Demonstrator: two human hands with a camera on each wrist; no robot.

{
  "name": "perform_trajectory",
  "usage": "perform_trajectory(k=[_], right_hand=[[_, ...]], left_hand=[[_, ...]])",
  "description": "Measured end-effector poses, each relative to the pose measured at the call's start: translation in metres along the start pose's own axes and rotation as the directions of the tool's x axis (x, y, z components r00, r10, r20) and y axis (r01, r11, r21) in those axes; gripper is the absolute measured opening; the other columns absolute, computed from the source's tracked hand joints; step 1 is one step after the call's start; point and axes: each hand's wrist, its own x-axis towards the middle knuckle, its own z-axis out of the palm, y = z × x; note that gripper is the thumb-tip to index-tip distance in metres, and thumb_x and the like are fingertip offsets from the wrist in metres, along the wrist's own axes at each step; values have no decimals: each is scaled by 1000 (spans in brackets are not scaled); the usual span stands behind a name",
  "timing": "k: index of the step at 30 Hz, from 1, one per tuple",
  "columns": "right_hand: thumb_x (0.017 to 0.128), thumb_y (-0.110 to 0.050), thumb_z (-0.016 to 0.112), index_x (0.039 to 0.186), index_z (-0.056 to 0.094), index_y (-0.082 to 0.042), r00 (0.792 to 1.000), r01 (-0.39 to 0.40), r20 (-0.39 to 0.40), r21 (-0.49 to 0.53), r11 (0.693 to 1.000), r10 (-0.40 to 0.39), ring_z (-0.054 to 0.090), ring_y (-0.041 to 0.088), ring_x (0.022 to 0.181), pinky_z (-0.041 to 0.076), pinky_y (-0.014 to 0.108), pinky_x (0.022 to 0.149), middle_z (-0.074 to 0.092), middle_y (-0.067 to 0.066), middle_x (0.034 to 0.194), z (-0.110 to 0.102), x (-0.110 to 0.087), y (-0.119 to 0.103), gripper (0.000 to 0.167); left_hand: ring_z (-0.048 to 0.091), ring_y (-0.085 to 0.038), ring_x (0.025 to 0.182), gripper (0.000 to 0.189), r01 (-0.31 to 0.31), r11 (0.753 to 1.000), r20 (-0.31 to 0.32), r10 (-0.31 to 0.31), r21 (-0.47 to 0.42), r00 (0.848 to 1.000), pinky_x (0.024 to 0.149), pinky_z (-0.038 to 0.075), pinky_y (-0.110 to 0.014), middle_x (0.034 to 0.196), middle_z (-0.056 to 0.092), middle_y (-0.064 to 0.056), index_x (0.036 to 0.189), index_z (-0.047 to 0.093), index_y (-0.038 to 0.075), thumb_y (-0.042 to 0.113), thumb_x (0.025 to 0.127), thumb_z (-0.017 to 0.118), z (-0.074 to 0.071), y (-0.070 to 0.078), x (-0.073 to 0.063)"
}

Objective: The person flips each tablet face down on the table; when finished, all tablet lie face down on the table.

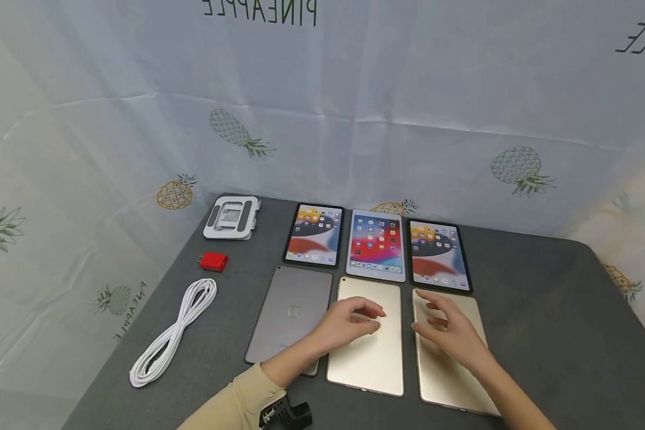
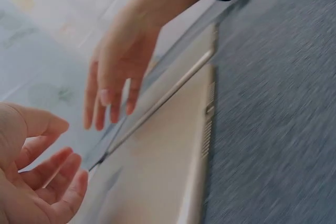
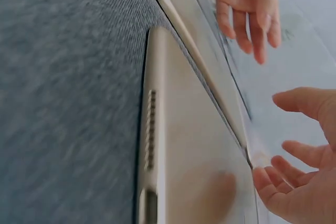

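Observation:
In the head view my left hand point(image 1: 348, 322) hovers over a gold tablet point(image 1: 365, 364) lying back up, its fingers loosely bent and holding nothing. To its right, my right hand point(image 1: 454, 331) hangs above a second gold tablet point(image 1: 451, 382), also back up, thumb and fingers spread apart around no object. A grey tablet point(image 1: 292, 310) with a logo on its back lies partly behind my left forearm. Seen from the right wrist, the nearer gold tablet point(image 3: 184, 129) shows its speaker-hole edge, and the fingers point(image 3: 299, 177) of my right hand are above its surface.
Behind the face-down row lie a left black-framed tablet point(image 1: 314, 236), a white tablet point(image 1: 376, 245) and a right black-framed tablet point(image 1: 439, 257), screens lit. At the left are a white folding stand point(image 1: 244, 218), a red plug adapter point(image 1: 214, 261) and a coiled white cable point(image 1: 174, 334) on the dark table point(image 1: 548, 334).

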Motion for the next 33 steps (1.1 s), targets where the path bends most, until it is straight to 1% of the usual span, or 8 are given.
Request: perform_trajectory(k=[4, 10, 15, 20, 22, 25, 28, 33], right_hand=[[88, -17, 74, 143, 46, -8, 998, -55, 46, 73, 996, 52, 46, 38, 123, 45, 52, 99, 43, 20, 140, 9, 11, -10, 62], [88, -15, 72, 144, 46, -11, 988, -134, 104, 163, 978, 118, 45, 35, 125, 45, 50, 100, 46, 18, 141, 23, 29, -23, 61], [89, -16, 71, 144, 46, -10, 985, -144, 129, 227, 963, 117, 47, 36, 126, 48, 49, 95, 49, 17, 141, 31, 43, -31, 61], [90, -15, 70, 144, 46, -9, 980, -178, 136, 288, 941, 144, 50, 34, 124, 43, 54, 99, 52, 17, 138, 40, 56, -36, 60], [90, -14, 69, 144, 46, -9, 980, -180, 141, 310, 933, 142, 51, 32, 122, 43, 53, 99, 53, 18, 136, 43, 61, -37, 59], [91, -13, 67, 144, 45, -7, 976, -190, 168, 367, 910, 136, 52, 30, 120, 44, 47, 100, 52, 19, 137, 48, 68, -40, 58], [91, -11, 66, 144, 44, -5, 972, -207, 194, 436, 876, 134, 52, 30, 121, 45, 42, 100, 49, 19, 140, 54, 77, -44, 58], [92, -9, 63, 146, 43, -6, 967, -226, 223, 507, 832, 126, 48, 33, 128, 43, 43, 103, 45, 18, 145, 63, 90, -51, 57]], left_hand=[[64, -14, 97, 19, 34, 999, -34, -33, 26, 999, 85, 52, -26, 110, 68, -7, 109, 72, 11, 14, 90, 69, -18, -2, 1], [64, -20, 98, 24, 32, 999, -91, -31, 6, 995, 80, 52, -28, 113, 67, -17, 113, 68, 1, 10, 90, 67, -44, -6, 2], [63, -23, 100, 26, 32, 999, -147, -32, -3, 989, 83, 51, -31, 114, 66, -18, 114, 67, -1, 9, 90, 67, -65, -9, 2], [62, -27, 105, 28, 48, 999, -175, -51, -25, 983, 84, 51, -32, 117, 65, -20, 117, 65, -2, 9, 91, 67, -85, -12, 2], [63, -26, 105, 29, 60, 998, -195, -65, -31, 979, 83, 51, -31, 118, 64, -21, 117, 65, -3, 10, 91, 67, -92, -14, 3], [63, -22, 103, 30, 84, 996, -231, -91, -41, 969, 82, 50, -30, 119, 64, -21, 119, 64, -4, 10, 92, 67, -104, -17, 4], [62, -21, 103, 32, 102, 993, -266, -113, -53, 957, 85, 50, -35, 120, 62, -22, 121, 62, -5, 9, 92, 66, -116, -19, 4], [60, -24, 109, 33, 119, 991, -324, -131, -59, 937, 92, 48, -44, 124, 61, -21, 124, 62, -1, 11, 93, 65, -134, -23, 5]])
